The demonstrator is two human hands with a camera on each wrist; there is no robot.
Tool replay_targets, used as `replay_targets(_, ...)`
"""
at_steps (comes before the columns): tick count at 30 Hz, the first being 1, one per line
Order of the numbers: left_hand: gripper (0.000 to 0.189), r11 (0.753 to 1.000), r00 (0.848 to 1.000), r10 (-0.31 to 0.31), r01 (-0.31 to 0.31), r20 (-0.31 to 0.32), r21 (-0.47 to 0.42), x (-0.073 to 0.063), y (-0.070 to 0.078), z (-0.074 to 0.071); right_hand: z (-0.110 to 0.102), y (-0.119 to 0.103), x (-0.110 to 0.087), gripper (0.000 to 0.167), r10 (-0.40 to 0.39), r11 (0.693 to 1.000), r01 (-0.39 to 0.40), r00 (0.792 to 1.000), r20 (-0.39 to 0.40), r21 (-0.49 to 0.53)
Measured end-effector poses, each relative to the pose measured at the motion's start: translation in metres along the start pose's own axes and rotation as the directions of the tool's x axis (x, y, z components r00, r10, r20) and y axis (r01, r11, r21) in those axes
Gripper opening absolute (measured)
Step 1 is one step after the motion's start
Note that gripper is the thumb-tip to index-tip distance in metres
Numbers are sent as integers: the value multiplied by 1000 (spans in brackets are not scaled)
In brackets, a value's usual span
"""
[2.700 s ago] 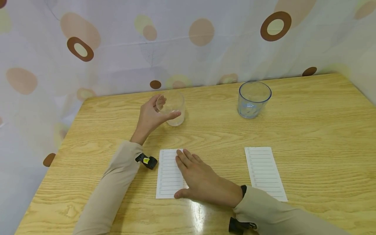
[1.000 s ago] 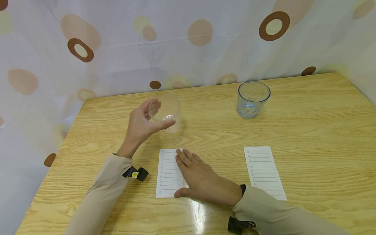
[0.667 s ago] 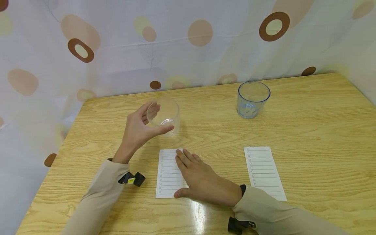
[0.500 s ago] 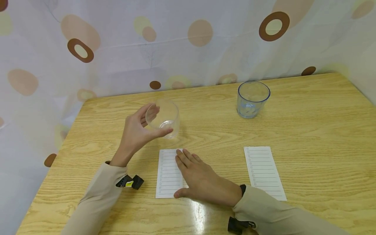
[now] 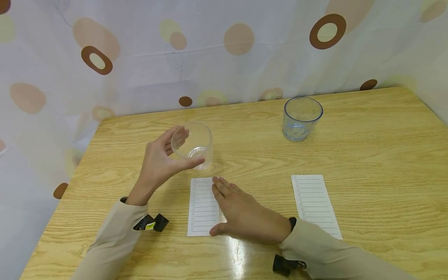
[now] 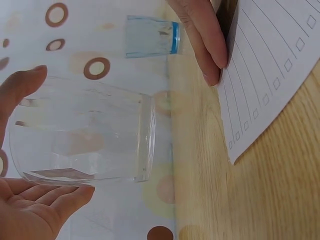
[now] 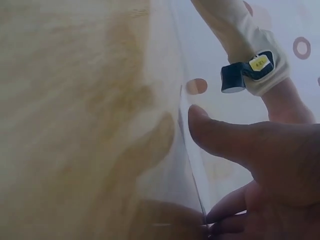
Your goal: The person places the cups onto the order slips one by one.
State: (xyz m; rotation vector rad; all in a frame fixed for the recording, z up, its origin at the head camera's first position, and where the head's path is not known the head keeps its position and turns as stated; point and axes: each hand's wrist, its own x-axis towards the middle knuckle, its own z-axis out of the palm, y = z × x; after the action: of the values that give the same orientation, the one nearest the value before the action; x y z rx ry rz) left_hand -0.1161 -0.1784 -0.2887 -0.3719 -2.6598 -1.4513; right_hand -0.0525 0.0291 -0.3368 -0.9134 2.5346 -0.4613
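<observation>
My left hand (image 5: 159, 159) holds a clear, colourless drinking glass (image 5: 200, 142), thumb on the near side and fingers on the far side. In the left wrist view a gap shows between the base of the glass (image 6: 145, 135) and the table. Just nearer to me lies a lined checklist sheet (image 5: 203, 208). My right hand (image 5: 245, 214) is at its right edge, fingers extended, the fingertips touching the paper. In the right wrist view the thumb (image 7: 220, 135) stands a little off the table, beside the thin edge of the sheet (image 7: 192, 155).
A blue-rimmed glass (image 5: 301, 120) stands upright at the back right of the wooden table (image 5: 378, 155). Nearer, on the right, lies a second lined sheet (image 5: 315, 202), partly covered by the right sleeve. A dotted curtain (image 5: 210, 50) hangs along the table's back edge.
My left hand has brought the clear glass from farther back toward me and slightly left, close to the first sheet. The right hand has barely shifted; the blue-rimmed glass stays put.
</observation>
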Motion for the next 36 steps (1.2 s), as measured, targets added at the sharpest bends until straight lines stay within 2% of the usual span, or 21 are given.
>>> replay_targets(6, 81, 1000, 1000, -1, 1, -1, -8, -3, 2, -1, -3, 1, -3, 104, 0, 1000, 0, 1000, -2, 18)
replay_targets(14, 82, 1000, 1000, 16, -16, 11, -22, -12, 3, -2, 1, 1, -3, 107, -6, 1000, 6, 1000, -24, -25)
replay_targets(25, 81, 999, 998, 24, -23, 54, -23, -39, 5, -5, 2, 0, -3, 106, 13, 1000, -13, 999, -39, 0)
replay_targets(32, 79, 998, 995, 33, -27, 94, -63, -61, 0, -2, 3, 0, -3, 106, -2, 1000, 2, 999, -54, 3)
replay_targets(36, 78, 997, 993, 47, -40, 107, -68, -69, -3, 0, 3, 0, -3, 106, -7, 1000, 7, 998, -65, 7)
